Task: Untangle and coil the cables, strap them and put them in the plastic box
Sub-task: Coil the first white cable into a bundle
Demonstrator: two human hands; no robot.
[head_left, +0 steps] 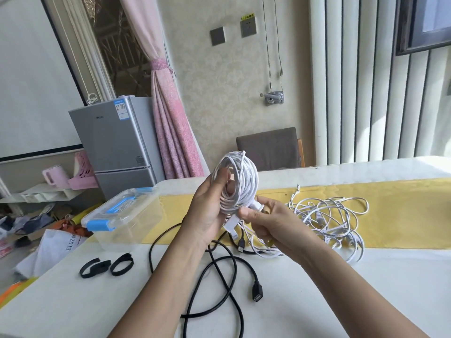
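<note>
— While the left hand (208, 214) curls its fingers round the white coil (238, 181) above the table (317, 301), what is the right hand (267, 223) doing?
— Pinching the white plug end (256, 206) at the coil's lower edge.
— And the plastic box (131, 228)?
— It stands at the left on the table, lid on, with blue clips. Every cable lies outside it: the black cable (219, 276) loose in front, the white tangle (327, 215) on the yellow runner (402, 211). Two black straps (94, 267) lie near the box.
</note>
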